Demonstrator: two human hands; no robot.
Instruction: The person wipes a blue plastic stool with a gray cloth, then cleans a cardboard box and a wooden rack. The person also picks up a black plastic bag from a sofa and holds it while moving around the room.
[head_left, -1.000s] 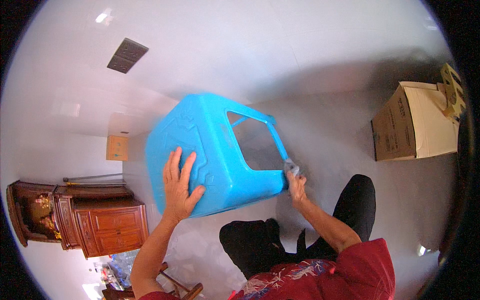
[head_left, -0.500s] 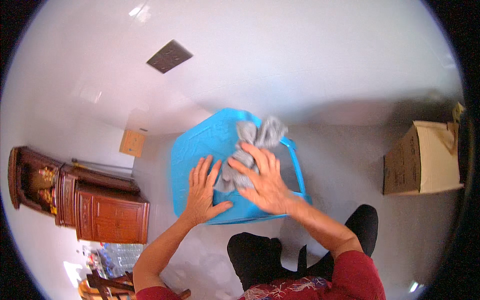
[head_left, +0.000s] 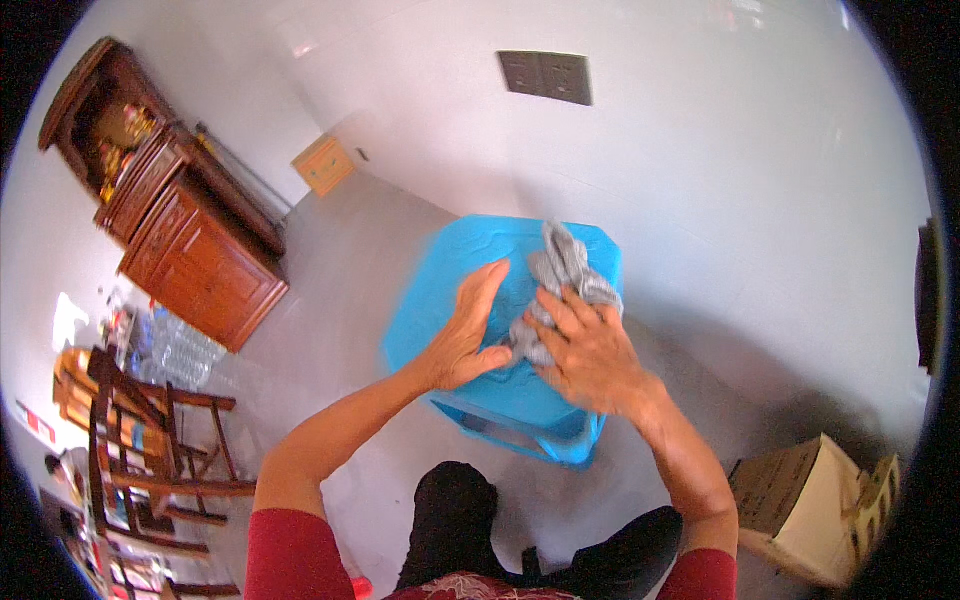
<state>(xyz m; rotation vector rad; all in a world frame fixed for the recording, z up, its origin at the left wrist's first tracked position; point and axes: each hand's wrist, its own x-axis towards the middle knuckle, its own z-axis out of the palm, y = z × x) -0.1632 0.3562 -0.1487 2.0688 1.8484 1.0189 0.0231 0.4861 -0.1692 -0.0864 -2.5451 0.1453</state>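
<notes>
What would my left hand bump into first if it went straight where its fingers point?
Probably the far part of the blue stool's top, just ahead of your left hand; if that's raised clear of it, the white wall behind. Depth is unclear from one view.

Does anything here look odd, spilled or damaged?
Nothing stands out as spilled or broken. The blue plastic stool shows no visible damage, and the gray cloth bunched under the right hand looks ordinary. The wooden cabinet appears tilted, but that is likely the camera's angle and fisheye bend.
</notes>
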